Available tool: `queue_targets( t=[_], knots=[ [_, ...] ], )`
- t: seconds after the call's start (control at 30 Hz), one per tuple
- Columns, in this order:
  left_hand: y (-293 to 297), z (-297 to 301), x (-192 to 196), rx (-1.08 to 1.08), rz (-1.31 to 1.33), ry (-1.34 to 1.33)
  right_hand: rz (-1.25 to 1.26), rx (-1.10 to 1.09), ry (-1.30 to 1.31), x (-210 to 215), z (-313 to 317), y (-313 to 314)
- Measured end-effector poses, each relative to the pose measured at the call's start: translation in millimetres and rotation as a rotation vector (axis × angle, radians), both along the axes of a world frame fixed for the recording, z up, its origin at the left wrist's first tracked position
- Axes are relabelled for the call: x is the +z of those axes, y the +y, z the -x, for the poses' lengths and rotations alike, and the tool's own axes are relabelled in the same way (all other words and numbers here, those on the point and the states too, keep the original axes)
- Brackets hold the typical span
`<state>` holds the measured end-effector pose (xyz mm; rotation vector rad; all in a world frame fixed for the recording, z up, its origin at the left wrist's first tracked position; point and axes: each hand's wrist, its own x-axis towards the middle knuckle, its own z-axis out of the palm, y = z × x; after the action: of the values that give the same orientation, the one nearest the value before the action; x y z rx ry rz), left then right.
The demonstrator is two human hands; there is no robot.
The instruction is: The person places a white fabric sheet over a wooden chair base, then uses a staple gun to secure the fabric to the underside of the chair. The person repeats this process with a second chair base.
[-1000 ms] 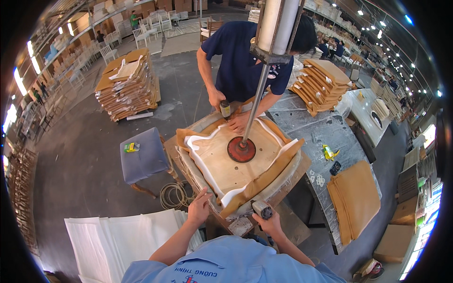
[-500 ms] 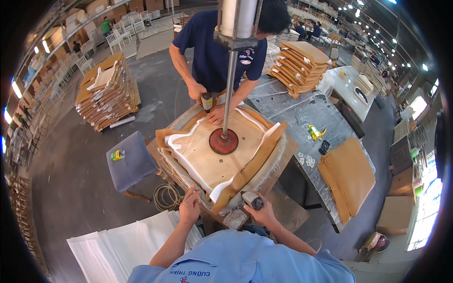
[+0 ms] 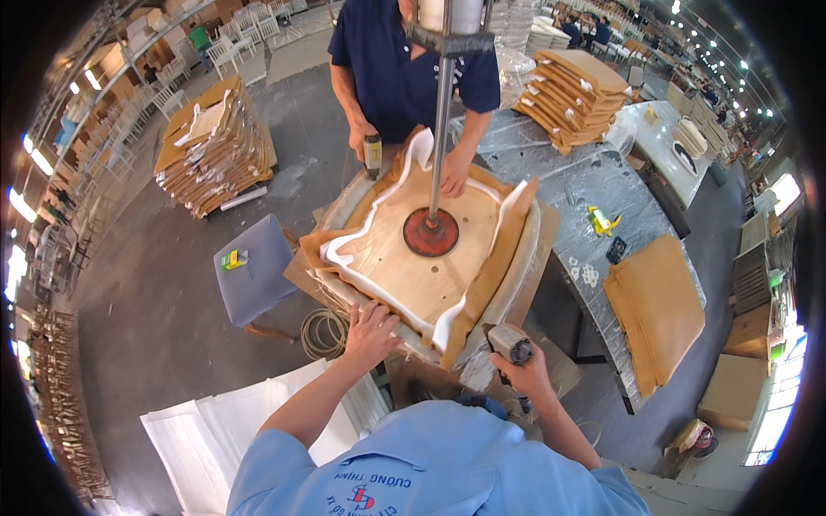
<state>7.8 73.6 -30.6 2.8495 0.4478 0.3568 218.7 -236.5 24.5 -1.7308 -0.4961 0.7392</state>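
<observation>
A square wooden seat panel (image 3: 387,236) lies under a round red press foot (image 3: 430,232) on a metal rod. Tan covering (image 3: 509,236) and white padding (image 3: 344,258) stand up around its edges, inside a padded grey rim (image 3: 520,271). My left hand (image 3: 372,334) rests on the near-left rim, fingers spread, holding nothing. In my right hand (image 3: 529,376) is a staple gun (image 3: 509,344), just off the near-right corner. Across the panel, a co-worker holds another staple gun (image 3: 372,156) and has the other hand (image 3: 456,172) at the far edge.
A blue-grey padded stool (image 3: 258,279) stands left, beside a coiled hose (image 3: 325,334). White sheets (image 3: 224,439) lie near left. On the right, a plastic-covered table (image 3: 559,202) carries tan covers (image 3: 654,310) and a stack of tan pieces (image 3: 572,99). Another stack (image 3: 215,155) sits far left.
My left hand has come forward onto the rim and spread its fingers. My right hand has drawn the staple gun slightly away from the corner. The co-worker's staple gun has lifted off the edge.
</observation>
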Motion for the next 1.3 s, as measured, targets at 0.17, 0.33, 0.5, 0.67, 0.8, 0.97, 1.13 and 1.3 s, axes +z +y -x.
queue_targets(
  t=[0.17,0.33,0.5,0.67,0.8,0.97,1.13,1.3],
  knots=[
    [-48,-33,-11,-0.018,0.065,-0.127,0.035,0.086,0.087,44,17,-14],
    [-87,-77,-18,-0.088,0.239,-0.204,0.097,0.098,0.086,13,16,-9],
    [-89,-106,-8,-0.038,0.205,-0.290,0.156,-0.042,0.099,-10,-17,3],
    [-84,-157,-5,-0.110,0.263,-0.166,0.192,-0.121,0.051,-22,-55,11],
    [-85,-196,-11,-0.125,0.265,-0.047,0.240,-0.113,0.063,-27,-83,12],
    [-80,-225,-15,-0.138,0.262,0.048,0.261,-0.044,0.063,-31,-108,8],
    [-76,-237,-20,-0.159,0.290,0.088,0.276,0.064,-0.069,-38,-127,3],
    [-74,-239,-28,-0.138,0.360,-0.003,0.304,0.089,0.100,-27,-138,10]
  ],
)
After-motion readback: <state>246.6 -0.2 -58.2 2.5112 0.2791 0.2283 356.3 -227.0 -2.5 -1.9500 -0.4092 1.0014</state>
